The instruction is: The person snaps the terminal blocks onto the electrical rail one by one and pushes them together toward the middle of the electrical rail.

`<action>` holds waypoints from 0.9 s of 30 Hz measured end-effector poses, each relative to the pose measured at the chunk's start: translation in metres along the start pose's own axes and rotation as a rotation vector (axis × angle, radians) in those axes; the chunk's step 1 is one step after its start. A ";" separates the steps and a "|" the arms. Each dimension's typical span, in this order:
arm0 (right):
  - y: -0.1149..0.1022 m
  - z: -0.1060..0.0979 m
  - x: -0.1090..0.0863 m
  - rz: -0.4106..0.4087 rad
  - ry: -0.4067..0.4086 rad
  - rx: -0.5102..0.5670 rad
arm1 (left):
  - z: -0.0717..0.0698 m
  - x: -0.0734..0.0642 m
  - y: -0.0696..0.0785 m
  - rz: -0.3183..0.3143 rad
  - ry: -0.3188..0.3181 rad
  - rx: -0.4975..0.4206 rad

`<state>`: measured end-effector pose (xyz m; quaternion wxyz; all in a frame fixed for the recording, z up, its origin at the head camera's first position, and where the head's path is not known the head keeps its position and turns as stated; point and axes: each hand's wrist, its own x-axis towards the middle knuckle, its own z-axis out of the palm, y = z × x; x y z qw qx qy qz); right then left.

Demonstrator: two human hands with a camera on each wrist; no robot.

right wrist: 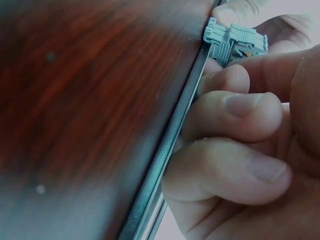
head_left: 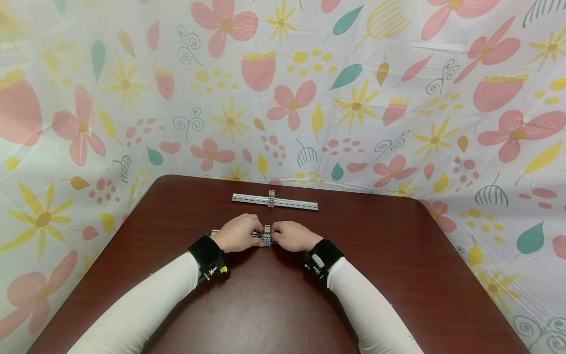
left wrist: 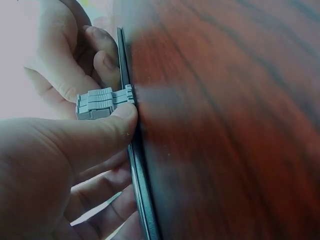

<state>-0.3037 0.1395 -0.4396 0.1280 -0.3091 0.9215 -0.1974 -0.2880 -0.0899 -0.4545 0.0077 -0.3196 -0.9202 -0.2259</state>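
A small stack of grey terminal blocks (head_left: 267, 236) sits across a slotted metal mounting rail (left wrist: 142, 185) between my two hands. My left hand (head_left: 240, 233) grips the stack from the left, its thumb (left wrist: 120, 122) pressed along the blocks by the rail and its other fingers behind. From the other side, my right hand (head_left: 295, 236) holds the blocks with thumb and forefinger. The remaining right fingers (right wrist: 235, 115) curl beside the rail. In the right wrist view the terminal blocks (right wrist: 235, 40) show their ribbed side. Most of the rail is covered by the hands in the head view.
Behind the hands, a second metal rail (head_left: 252, 199) lies on the dark brown table (head_left: 376, 275) with another group of terminal blocks (head_left: 271, 198) near its middle. A flower-printed curtain (head_left: 292, 128) hangs along the table's far edge.
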 end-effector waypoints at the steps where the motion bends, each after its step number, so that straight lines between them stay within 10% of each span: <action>1: -0.001 0.000 0.000 0.001 -0.001 0.000 | 0.000 0.000 0.000 -0.001 0.000 -0.001; 20: 0.026 -0.023 -0.012 0.067 0.014 0.050 | -0.023 -0.013 -0.019 -0.045 -0.127 -0.046; 27: 0.044 -0.040 -0.024 0.113 0.016 0.068 | -0.044 -0.026 -0.037 -0.149 -0.177 -0.076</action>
